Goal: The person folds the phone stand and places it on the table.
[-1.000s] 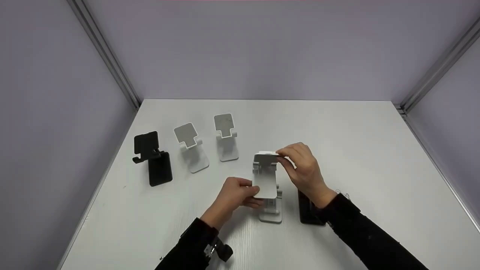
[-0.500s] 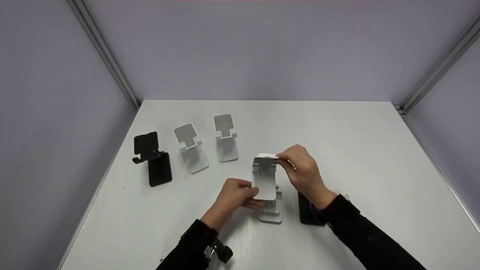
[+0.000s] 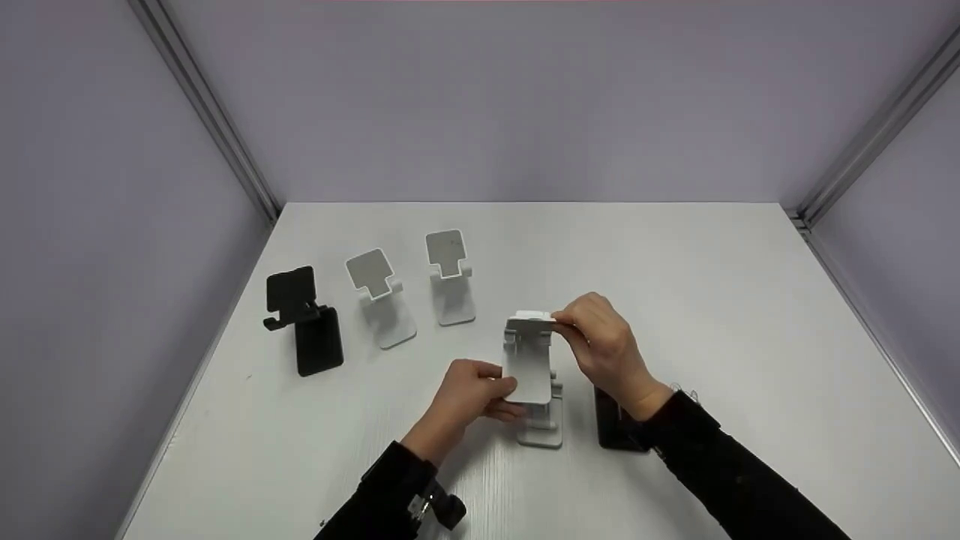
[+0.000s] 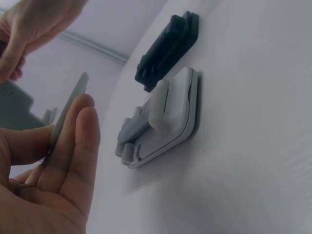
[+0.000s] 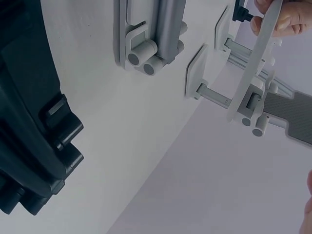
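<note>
In the head view, my left hand (image 3: 469,390) pinches the lower plate of a white phone stand (image 3: 529,379), thumb on top. My right hand (image 3: 604,341) pinches the right edge of the stand's upper plate between thumb and fingers. The stand is held above the table and partly unfolded; its hinge shows in the right wrist view between the base plate (image 5: 258,58) and the grey-padded upper plate (image 5: 292,117). Beneath it, a folded white phone stand (image 3: 541,436) lies on the table. To the right, a folded black phone stand (image 3: 615,431) is partly hidden by my right wrist.
An unfolded black phone stand (image 3: 319,341) stands at the left of the white table (image 3: 675,255). Two unfolded white phone stands, one nearer the left (image 3: 386,319) and another farther back (image 3: 452,296), are beside it. Grey walls (image 3: 480,97) enclose the back and sides.
My right hand and the upper plate of the held phone stand have come down slightly. Both hands keep their hold. The whole head view has shifted a little.
</note>
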`<state>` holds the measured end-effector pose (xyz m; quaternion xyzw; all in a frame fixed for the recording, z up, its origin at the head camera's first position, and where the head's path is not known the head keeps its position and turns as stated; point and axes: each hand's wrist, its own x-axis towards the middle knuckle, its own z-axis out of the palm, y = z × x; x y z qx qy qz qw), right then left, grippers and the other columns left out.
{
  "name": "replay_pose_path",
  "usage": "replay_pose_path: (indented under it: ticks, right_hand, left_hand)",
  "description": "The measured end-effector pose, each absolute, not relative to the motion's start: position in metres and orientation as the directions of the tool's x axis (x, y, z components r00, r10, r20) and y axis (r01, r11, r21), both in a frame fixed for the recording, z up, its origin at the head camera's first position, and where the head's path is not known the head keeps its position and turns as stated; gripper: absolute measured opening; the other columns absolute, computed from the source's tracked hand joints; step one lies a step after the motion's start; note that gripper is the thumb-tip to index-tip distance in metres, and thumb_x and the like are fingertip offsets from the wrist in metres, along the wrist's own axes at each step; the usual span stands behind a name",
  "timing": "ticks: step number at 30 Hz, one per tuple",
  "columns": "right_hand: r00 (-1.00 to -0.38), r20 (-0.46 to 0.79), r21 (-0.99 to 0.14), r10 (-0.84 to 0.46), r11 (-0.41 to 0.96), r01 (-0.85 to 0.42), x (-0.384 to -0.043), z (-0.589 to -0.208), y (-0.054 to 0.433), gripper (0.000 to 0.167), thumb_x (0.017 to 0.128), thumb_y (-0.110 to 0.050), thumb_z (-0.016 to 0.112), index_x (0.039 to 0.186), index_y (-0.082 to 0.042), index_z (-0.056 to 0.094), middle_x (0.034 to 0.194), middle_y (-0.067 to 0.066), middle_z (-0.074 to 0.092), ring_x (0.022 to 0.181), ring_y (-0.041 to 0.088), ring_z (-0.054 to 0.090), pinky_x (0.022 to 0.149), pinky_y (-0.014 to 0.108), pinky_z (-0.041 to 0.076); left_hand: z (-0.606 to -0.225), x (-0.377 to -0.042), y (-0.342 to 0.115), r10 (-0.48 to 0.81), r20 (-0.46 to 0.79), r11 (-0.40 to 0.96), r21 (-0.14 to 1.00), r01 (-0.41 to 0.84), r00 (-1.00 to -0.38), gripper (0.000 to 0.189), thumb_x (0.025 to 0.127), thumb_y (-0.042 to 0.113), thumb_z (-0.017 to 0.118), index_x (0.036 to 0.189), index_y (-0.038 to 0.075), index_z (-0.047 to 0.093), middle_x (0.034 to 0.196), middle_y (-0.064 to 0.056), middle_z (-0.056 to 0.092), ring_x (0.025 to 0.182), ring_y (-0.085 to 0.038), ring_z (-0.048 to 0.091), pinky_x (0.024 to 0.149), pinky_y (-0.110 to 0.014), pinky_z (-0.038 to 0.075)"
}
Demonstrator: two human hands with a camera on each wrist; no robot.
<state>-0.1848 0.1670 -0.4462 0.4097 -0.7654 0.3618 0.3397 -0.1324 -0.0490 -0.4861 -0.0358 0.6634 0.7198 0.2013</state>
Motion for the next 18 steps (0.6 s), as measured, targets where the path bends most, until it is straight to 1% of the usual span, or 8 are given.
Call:
replay_pose_path:
  ticks: [2, 6, 10, 12, 14, 18]
  right_hand:
    - [-0.426, 0.820, -0.271, -0.383, 0.397, -0.877, -0.1852, -0.4467, 0.1669, 0.015, 0.085, 0.006, 0.076, 0.093, -0.001, 0.067, 0.083, 0.005, 0.063, 0.078, 0.021, 0.056, 0.074, 0.030, 0.044]
    - [-0.410, 0.827, -0.259, -0.385, 0.387, -0.885, -0.1860, -0.4470, 0.1665, 0.015, 0.085, 0.007, 0.076, 0.093, -0.001, 0.067, 0.082, 0.006, 0.063, 0.078, 0.021, 0.056, 0.074, 0.030, 0.045]
    - [-0.397, 0.834, -0.250, -0.384, 0.380, -0.891, -0.1867, -0.4466, 0.1654, 0.014, 0.085, 0.007, 0.075, 0.093, -0.001, 0.066, 0.083, 0.006, 0.062, 0.079, 0.022, 0.056, 0.074, 0.030, 0.045]
    - [-0.391, 0.837, -0.244, -0.382, 0.378, -0.893, -0.1868, -0.4464, 0.1648, 0.015, 0.085, 0.007, 0.076, 0.093, -0.001, 0.066, 0.083, 0.006, 0.062, 0.078, 0.022, 0.056, 0.074, 0.030, 0.045]
    - [-0.384, 0.842, -0.239, -0.380, 0.375, -0.896, -0.1869, -0.4463, 0.1644, 0.016, 0.084, 0.008, 0.076, 0.093, -0.001, 0.066, 0.083, 0.006, 0.063, 0.078, 0.022, 0.056, 0.074, 0.030, 0.045]
    - [-0.371, 0.850, -0.232, -0.374, 0.367, -0.901, -0.1875, -0.4465, 0.1640, 0.017, 0.083, 0.009, 0.076, 0.092, -0.001, 0.066, 0.082, 0.006, 0.062, 0.078, 0.022, 0.056, 0.074, 0.031, 0.045]
  left_hand:
    - [-0.4859, -0.1319, -0.0489, 0.241, -0.323, -0.043, 0.939, -0.342, -0.915, 0.023, 0.094, 0.007, 0.068, 0.076, 0.002, 0.055, 0.085, -0.024, 0.070, 0.079, -0.034, 0.077, 0.069, -0.040, 0.066]
    - [-0.4854, -0.1309, -0.0488, 0.238, -0.318, -0.051, 0.940, -0.339, -0.918, 0.026, 0.094, 0.006, 0.068, 0.073, 0.004, 0.053, 0.084, -0.024, 0.071, 0.079, -0.034, 0.077, 0.069, -0.040, 0.066]
    - [-0.4848, -0.1307, -0.0494, 0.231, -0.309, -0.058, 0.942, -0.330, -0.922, 0.026, 0.095, 0.006, 0.067, 0.073, 0.003, 0.054, 0.085, -0.023, 0.072, 0.079, -0.035, 0.077, 0.068, -0.040, 0.066]
    - [-0.4843, -0.1306, -0.0497, 0.228, -0.308, -0.060, 0.942, -0.329, -0.924, 0.022, 0.095, 0.007, 0.068, 0.076, 0.001, 0.058, 0.087, -0.022, 0.072, 0.079, -0.035, 0.077, 0.068, -0.040, 0.066]
    - [-0.4838, -0.1306, -0.0496, 0.224, -0.310, -0.060, 0.942, -0.331, -0.924, 0.026, 0.095, 0.006, 0.068, 0.073, 0.003, 0.054, 0.084, -0.021, 0.071, 0.079, -0.035, 0.077, 0.068, -0.040, 0.066]
    - [-0.4823, -0.1307, -0.0492, 0.221, -0.312, -0.068, 0.940, -0.334, -0.924, 0.038, 0.094, 0.005, 0.067, 0.066, 0.010, 0.042, 0.074, -0.017, 0.067, 0.079, -0.035, 0.077, 0.068, -0.041, 0.066]
